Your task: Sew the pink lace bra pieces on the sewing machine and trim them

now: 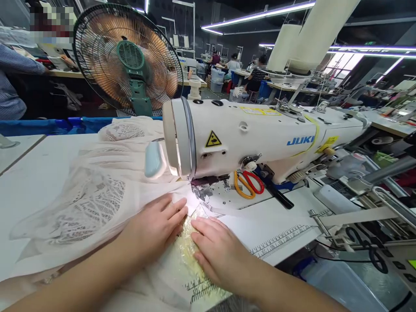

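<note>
Bare white table (26,182) is seen at the left; its near edge is met just past the right hand (219,253). Sheer cream fabric (94,203), lace-patterned and rumpled, is spread from far left to the sewing machine (260,134) and its presser foot (203,190). It is pressed flat by the left hand (156,225) and the right, fingers extended, nothing gripped. Scissors (248,184) are seen right of the foot.

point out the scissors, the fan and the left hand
scissors (248,184): head view, on the orange and red handle loops.
fan (130,54): head view, on the green hub behind the grille.
left hand (156,225): head view, on the back of the hand.
</note>
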### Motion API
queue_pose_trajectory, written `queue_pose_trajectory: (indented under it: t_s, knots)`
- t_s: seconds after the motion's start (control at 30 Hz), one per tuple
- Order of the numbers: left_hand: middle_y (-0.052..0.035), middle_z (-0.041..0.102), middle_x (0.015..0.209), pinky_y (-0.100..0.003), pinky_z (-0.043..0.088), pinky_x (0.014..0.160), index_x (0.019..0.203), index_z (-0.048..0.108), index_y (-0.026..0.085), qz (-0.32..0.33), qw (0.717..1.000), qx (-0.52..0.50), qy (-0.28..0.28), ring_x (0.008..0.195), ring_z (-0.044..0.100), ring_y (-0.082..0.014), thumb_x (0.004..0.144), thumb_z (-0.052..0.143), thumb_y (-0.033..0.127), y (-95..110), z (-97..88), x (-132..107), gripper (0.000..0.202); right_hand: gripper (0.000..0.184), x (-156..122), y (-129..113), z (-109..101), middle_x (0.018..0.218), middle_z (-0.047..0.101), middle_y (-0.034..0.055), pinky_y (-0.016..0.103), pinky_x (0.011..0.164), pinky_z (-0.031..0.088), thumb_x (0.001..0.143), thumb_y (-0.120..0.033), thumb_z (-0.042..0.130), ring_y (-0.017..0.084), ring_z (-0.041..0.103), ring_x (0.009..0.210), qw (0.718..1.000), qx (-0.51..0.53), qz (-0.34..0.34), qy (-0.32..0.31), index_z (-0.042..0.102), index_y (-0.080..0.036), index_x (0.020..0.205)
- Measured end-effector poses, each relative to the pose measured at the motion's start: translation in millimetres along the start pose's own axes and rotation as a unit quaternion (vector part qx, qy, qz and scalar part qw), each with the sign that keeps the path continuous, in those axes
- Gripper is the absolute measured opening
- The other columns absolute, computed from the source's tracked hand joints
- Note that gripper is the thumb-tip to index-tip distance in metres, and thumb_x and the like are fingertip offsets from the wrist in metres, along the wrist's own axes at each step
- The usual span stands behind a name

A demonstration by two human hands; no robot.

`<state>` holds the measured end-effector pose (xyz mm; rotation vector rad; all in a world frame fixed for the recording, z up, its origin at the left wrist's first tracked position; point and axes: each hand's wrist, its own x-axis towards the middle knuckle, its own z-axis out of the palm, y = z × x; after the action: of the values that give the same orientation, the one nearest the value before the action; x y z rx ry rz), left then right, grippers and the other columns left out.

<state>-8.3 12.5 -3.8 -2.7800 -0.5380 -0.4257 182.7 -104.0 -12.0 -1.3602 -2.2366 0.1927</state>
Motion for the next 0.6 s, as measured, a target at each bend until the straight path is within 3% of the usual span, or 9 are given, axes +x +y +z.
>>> queue_pose_trajectory:
  t_s: [0.2, 0.6]
  knots:
    - [-0.0110, 0.071, 0.118, -0.040, 0.054, 0.084, 0.111, 0.069, 0.010, 0.043, 0.999, -0.010, 0.006, 0.101, 0.064, -0.0296, 0.097, 0.034, 0.021, -9.9, -8.5, 9.2, 0.039, 0.026, 0.3, 1.3, -1.6, 0.129, 0.060, 0.0144, 0.043, 0.107, 0.041, 0.091, -0.021, 0.049, 0.028, 0.052, 0.122, 1.000, 0.020, 0.007, -0.016, 0.063, -0.010, 0.111]
    - [-0.0083, 0.069, 0.123, -0.042, 0.053, 0.094, 0.114, 0.070, 0.016, 0.003, 0.998, -0.026, -0.056, 0.110, 0.063, -0.0285, 0.098, 0.028, 0.031, -31.1, 1.8, 16.4, 0.047, 0.026, -1.0, 1.6, -0.6, 0.130, 0.060, 0.0141, 0.043, 0.109, 0.039, 0.092, -0.020, 0.049, 0.027, 0.051, 0.123, 1.000, 0.024, 0.007, -0.015, 0.061, -0.010, 0.113]
